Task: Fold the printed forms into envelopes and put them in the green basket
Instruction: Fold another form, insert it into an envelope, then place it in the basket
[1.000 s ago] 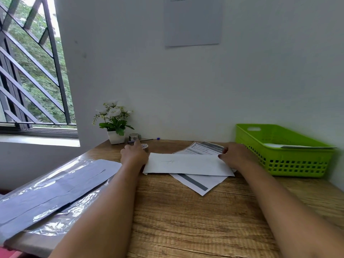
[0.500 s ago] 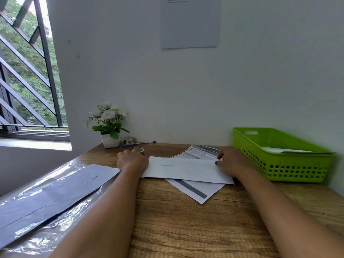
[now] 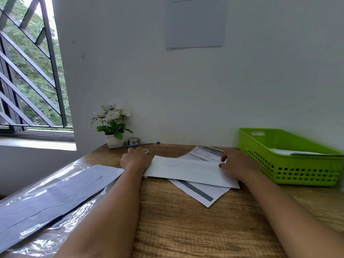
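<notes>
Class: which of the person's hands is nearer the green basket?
Right. The right hand holds the envelope at its right end, just left of the green basket; the left hand is at its far end.

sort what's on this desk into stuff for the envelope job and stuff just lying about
For the job:
- white envelope, with the left hand and right hand at its ends
- printed form under it
- green basket
- plastic-wrapped pack, probably spare envelopes

Lying about:
- potted flowers
- tape roll
- pen
- sheet on the wall
</notes>
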`<move>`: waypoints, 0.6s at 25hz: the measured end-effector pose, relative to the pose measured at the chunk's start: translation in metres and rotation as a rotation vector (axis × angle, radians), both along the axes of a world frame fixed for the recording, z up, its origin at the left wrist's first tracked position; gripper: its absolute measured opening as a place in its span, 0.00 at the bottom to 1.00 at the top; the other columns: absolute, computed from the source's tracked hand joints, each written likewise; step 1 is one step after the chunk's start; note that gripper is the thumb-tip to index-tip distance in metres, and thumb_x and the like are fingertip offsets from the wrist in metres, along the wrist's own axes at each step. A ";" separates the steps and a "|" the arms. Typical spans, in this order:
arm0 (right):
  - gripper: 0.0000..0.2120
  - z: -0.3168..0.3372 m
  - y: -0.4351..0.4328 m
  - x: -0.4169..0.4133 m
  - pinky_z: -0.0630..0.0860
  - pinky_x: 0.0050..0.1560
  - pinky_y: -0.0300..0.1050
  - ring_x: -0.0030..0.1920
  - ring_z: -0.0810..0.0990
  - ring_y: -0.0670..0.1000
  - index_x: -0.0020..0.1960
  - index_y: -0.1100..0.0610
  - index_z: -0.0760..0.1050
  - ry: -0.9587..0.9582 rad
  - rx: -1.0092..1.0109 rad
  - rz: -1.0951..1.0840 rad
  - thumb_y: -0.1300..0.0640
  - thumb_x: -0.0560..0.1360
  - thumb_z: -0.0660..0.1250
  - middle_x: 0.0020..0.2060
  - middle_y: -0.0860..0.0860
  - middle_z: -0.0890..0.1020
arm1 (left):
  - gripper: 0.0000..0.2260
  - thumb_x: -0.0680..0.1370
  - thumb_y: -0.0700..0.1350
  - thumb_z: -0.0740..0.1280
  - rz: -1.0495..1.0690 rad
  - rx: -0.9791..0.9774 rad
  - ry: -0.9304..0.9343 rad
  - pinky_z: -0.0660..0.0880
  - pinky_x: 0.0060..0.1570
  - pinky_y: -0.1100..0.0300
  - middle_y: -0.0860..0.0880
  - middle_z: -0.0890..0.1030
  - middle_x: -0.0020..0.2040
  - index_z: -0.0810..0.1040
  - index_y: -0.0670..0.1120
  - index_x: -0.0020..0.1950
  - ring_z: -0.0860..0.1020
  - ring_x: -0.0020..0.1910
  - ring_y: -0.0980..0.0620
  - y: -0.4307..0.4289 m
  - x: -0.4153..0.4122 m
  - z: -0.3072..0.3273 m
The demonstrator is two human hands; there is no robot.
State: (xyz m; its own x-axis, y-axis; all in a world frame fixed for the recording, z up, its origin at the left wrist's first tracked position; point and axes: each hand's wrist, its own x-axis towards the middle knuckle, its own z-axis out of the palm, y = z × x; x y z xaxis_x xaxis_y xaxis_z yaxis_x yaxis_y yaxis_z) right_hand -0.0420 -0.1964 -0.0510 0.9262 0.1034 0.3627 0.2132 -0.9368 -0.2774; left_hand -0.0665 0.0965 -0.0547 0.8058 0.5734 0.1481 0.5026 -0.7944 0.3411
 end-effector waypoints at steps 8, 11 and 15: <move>0.07 0.004 -0.002 0.003 0.76 0.51 0.45 0.54 0.78 0.54 0.50 0.50 0.76 0.021 0.042 0.017 0.52 0.73 0.67 0.53 0.52 0.80 | 0.23 0.76 0.56 0.62 -0.173 -0.022 -0.035 0.72 0.55 0.50 0.45 0.73 0.66 0.63 0.55 0.70 0.72 0.64 0.42 0.009 0.003 0.001; 0.07 0.004 0.000 0.003 0.76 0.52 0.46 0.55 0.77 0.54 0.50 0.49 0.76 0.020 0.044 0.026 0.51 0.72 0.67 0.52 0.51 0.80 | 0.20 0.76 0.51 0.65 -0.225 -0.054 -0.043 0.74 0.53 0.51 0.46 0.75 0.65 0.67 0.56 0.67 0.73 0.62 0.44 0.010 0.002 0.003; 0.08 0.005 0.003 -0.001 0.76 0.53 0.47 0.56 0.77 0.55 0.52 0.49 0.76 0.010 0.054 0.059 0.51 0.73 0.67 0.53 0.51 0.81 | 0.14 0.76 0.47 0.67 -0.275 -0.073 -0.130 0.73 0.48 0.56 0.47 0.78 0.60 0.74 0.52 0.61 0.75 0.58 0.46 0.007 0.001 0.004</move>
